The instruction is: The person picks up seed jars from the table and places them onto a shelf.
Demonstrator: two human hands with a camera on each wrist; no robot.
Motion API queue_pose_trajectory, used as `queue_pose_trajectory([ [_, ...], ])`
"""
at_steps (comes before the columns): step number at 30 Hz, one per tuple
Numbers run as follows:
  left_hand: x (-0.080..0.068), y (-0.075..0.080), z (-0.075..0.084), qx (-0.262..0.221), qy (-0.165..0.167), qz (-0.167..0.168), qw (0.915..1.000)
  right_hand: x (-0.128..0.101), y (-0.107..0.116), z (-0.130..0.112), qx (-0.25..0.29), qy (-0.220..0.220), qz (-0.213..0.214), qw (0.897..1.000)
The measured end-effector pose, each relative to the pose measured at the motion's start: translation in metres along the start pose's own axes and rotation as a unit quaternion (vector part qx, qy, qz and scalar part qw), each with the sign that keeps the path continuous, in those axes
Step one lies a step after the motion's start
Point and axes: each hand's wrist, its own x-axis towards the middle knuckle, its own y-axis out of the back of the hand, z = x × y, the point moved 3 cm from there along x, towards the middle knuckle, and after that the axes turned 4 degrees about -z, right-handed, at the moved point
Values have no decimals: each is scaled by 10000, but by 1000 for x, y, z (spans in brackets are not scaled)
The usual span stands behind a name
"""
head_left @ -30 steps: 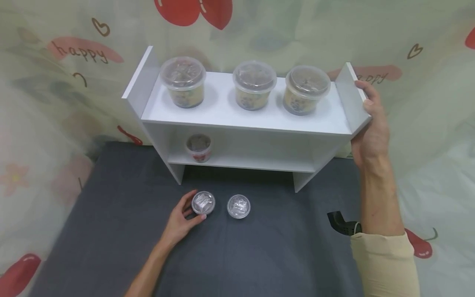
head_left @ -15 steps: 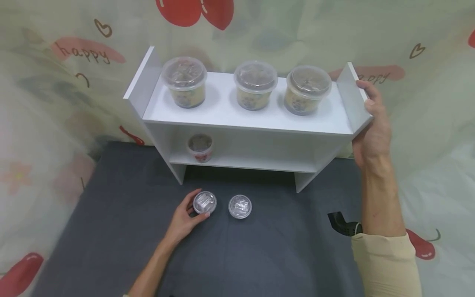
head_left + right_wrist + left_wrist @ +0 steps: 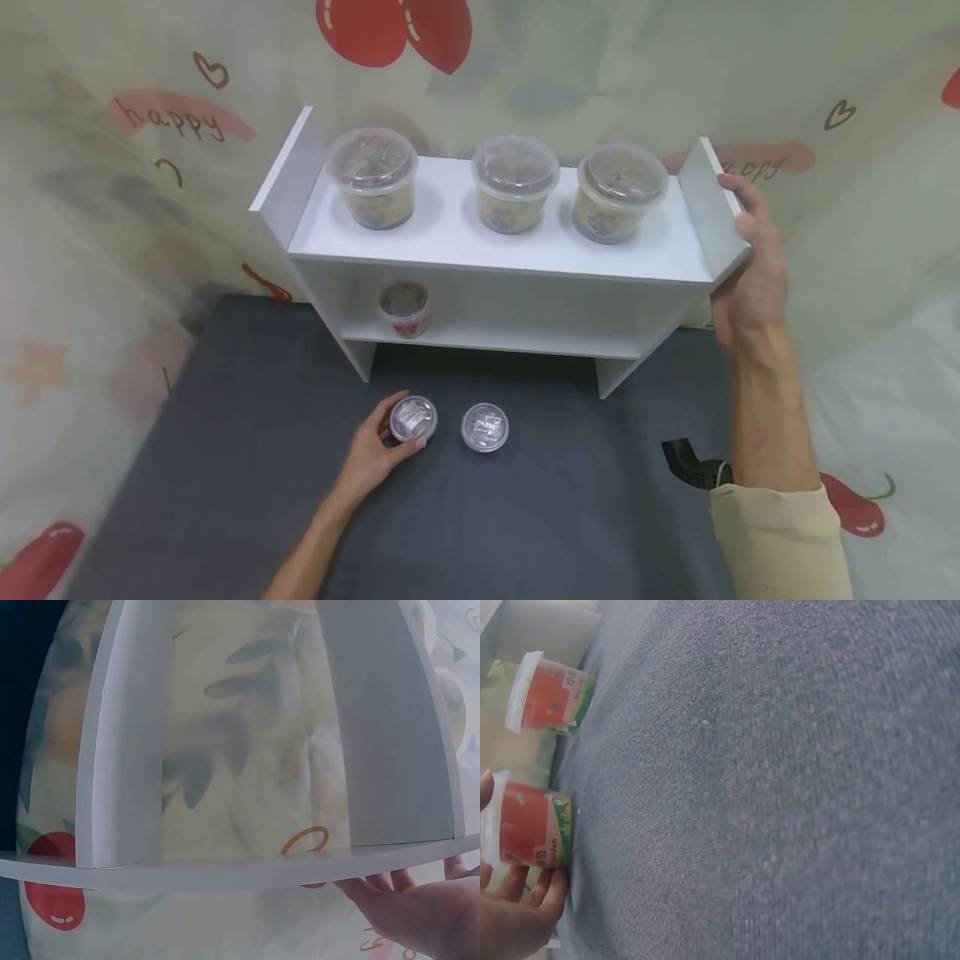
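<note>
Small round cup [image 3: 413,417], clear plastic lid, red-orange label, stands on grey woven cloth of the desk [image 3: 225,467] before the white shelf [image 3: 495,242], just beside a twin cup [image 3: 484,427]. Left hand [image 3: 372,457] curls fingers around the small cup. Right hand [image 3: 750,267] lies flat, fingers straight, against the shelf's smooth right end panel.

Both hands bare, no gloves, rings or watch visible. Right arm [image 3: 765,400]: forearm bare, beige/cream sleeve [image 3: 776,542] pushed up toward the elbow, soft fabric with a plain cuff edge. Left arm [image 3: 330,533]: bare as far as the frame goes (sleeve, if any, is out of view). Nails short, unpainted.
</note>
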Motion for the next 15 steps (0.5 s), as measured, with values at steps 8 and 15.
queue_pose_trajectory([
  [8,0,3,-3,-94,-9,10,10000,-1,-2,1,-39,22,-11,10000],
  [15,4,2,-3,-254,22,-9,9997,0,-1,2,-5,69,35,10000],
])
